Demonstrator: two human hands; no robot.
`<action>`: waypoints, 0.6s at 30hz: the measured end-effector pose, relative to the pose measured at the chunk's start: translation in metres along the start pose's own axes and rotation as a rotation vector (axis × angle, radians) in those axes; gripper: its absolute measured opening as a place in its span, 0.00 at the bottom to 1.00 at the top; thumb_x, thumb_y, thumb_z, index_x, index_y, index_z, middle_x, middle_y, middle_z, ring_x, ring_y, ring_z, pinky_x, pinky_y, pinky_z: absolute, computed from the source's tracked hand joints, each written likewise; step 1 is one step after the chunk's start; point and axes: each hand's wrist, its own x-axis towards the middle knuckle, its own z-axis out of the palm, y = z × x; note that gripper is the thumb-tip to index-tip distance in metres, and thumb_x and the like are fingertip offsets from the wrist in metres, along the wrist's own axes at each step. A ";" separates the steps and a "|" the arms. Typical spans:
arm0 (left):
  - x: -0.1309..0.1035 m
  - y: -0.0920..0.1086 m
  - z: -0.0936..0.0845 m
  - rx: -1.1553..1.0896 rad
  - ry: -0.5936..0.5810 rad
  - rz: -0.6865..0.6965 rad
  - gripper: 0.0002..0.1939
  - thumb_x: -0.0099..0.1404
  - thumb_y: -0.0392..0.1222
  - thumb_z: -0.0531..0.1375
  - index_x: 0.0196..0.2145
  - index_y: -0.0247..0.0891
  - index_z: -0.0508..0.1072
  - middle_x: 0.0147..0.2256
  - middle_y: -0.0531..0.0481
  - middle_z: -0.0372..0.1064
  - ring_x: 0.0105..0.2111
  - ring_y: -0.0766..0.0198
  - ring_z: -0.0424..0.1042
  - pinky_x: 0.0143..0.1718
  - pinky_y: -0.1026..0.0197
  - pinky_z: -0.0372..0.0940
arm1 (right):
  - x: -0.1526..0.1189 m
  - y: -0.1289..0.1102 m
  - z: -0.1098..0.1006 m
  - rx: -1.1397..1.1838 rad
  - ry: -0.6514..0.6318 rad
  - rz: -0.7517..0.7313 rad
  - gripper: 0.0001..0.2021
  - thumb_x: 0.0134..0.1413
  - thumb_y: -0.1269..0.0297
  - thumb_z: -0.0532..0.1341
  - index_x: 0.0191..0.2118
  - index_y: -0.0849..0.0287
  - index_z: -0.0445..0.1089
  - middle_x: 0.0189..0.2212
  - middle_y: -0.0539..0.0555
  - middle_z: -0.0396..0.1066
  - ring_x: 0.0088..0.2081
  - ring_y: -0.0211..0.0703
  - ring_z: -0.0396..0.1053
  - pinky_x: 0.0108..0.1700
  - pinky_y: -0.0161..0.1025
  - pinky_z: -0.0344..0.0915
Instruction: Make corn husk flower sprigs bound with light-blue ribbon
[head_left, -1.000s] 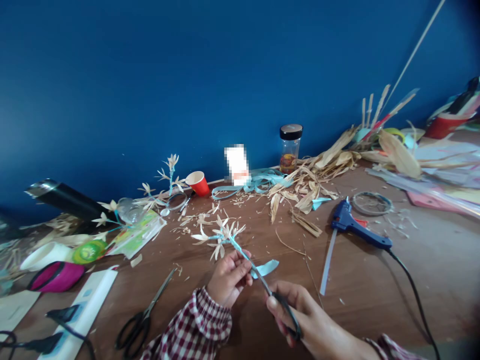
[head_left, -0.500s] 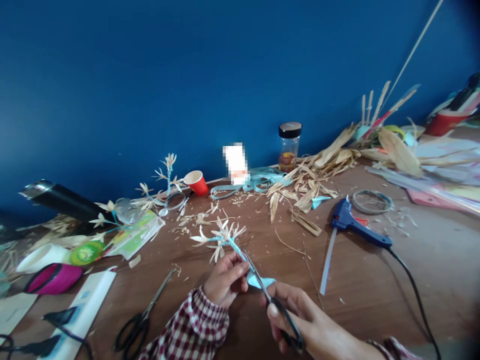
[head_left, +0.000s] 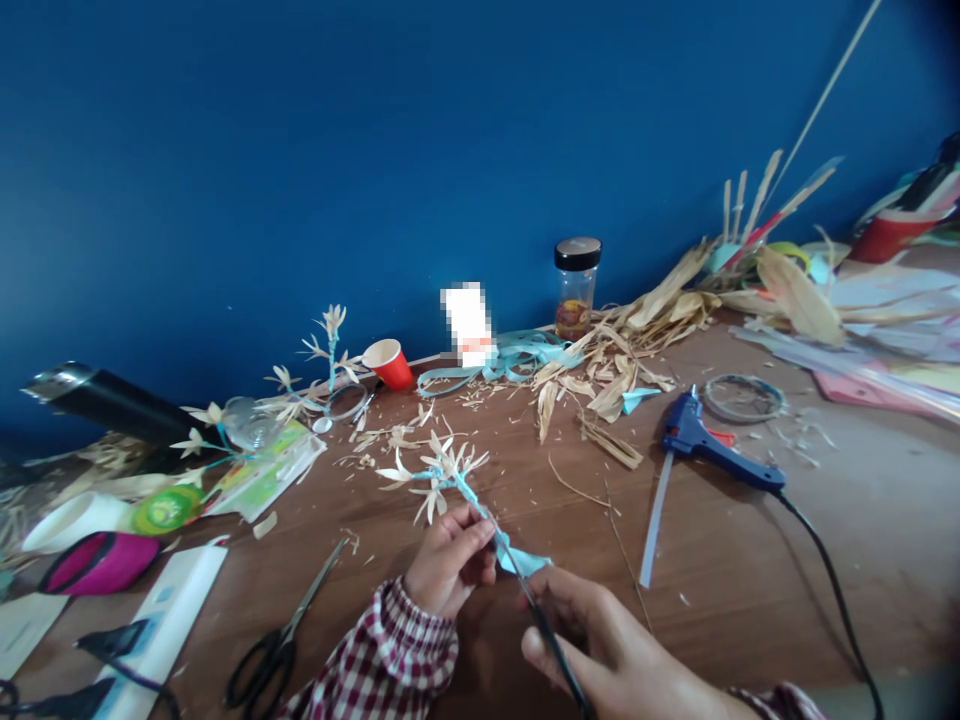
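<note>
My left hand (head_left: 454, 560) pinches the blue-wrapped stem of a pale husk flower spray (head_left: 442, 470), whose petals spread beyond my fingers. A pair of black-handled scissors (head_left: 553, 640) is in my right hand (head_left: 600, 635), its blades pointing up and left to the stem beside my left fingertips. Light blue paper (head_left: 525, 562) lies just under the blades, between the two hands. The exact contact of the blades with the stem or paper is too small to tell.
Another pair of scissors (head_left: 281, 640) lies left of my sleeve, near a white power strip (head_left: 169, 625). On the right are a blue glue gun (head_left: 701, 440) and a wire coil (head_left: 744, 398). A red cup (head_left: 393, 368), a lidded jar (head_left: 576, 290) and husks (head_left: 660, 310) line the wall.
The scissors have turned in my right hand, so their handles now show edge-on and the blades look closer together. My left hand has stayed on the stem.
</note>
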 end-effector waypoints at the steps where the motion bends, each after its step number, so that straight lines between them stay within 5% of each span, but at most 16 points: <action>1: 0.000 0.000 0.000 0.010 0.008 -0.006 0.19 0.46 0.48 0.70 0.24 0.34 0.66 0.17 0.56 0.65 0.13 0.75 0.61 0.12 0.73 0.57 | -0.001 -0.002 -0.001 0.082 -0.050 0.047 0.18 0.53 0.48 0.58 0.36 0.60 0.60 0.23 0.45 0.59 0.24 0.31 0.56 0.25 0.29 0.53; 6: -0.001 -0.001 0.002 0.064 0.010 -0.025 0.19 0.48 0.50 0.69 0.24 0.35 0.64 0.15 0.57 0.63 0.12 0.75 0.61 0.12 0.73 0.58 | -0.004 -0.008 -0.005 0.268 -0.129 0.222 0.26 0.49 0.40 0.57 0.41 0.59 0.58 0.24 0.47 0.61 0.22 0.30 0.59 0.19 0.25 0.48; 18: -0.003 -0.003 0.005 0.177 0.050 0.002 0.22 0.47 0.54 0.68 0.25 0.35 0.65 0.18 0.56 0.65 0.17 0.72 0.64 0.17 0.70 0.65 | -0.005 -0.009 -0.003 0.100 -0.040 0.095 0.16 0.52 0.52 0.62 0.35 0.61 0.64 0.23 0.46 0.61 0.24 0.30 0.57 0.24 0.28 0.54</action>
